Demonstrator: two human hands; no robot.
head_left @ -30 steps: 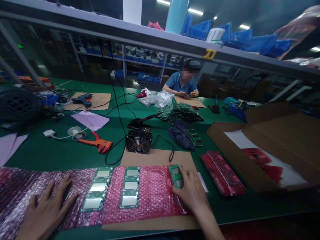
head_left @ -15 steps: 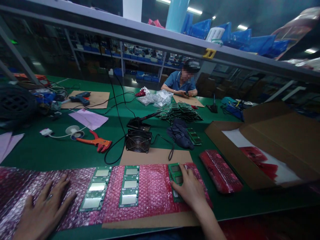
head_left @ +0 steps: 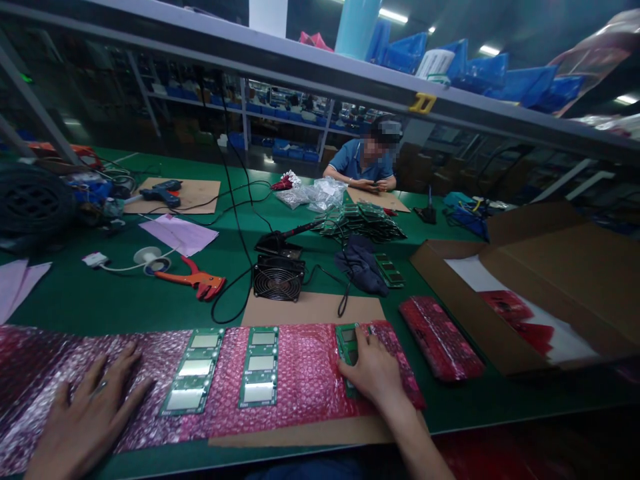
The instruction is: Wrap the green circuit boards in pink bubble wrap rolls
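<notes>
A long strip of pink bubble wrap (head_left: 310, 373) lies across the front of the bench. On it are two green circuit boards with three pale display panels each, one on the left (head_left: 193, 370) and one in the middle (head_left: 259, 365). My left hand (head_left: 93, 403) lies flat on the wrap's left part, fingers spread, wearing a ring. My right hand (head_left: 375, 373) grips a third circuit board (head_left: 345, 335) at the wrap's right end, thumb at its left edge and fingers over it. That hand covers much of this board.
Right of the wrap lie a red bubble-wrapped bundle (head_left: 440, 339) and an open cardboard box (head_left: 460, 303). Behind are a black fan (head_left: 278, 279), orange pliers (head_left: 200, 280), a dark cloth (head_left: 363, 263) and piled circuit boards (head_left: 363, 221). A person (head_left: 363, 160) sits across the bench.
My right hand has shifted slightly left and lower over the third board, its fingers more bent. My left hand stays flat on the wrap. The view has moved slightly.
</notes>
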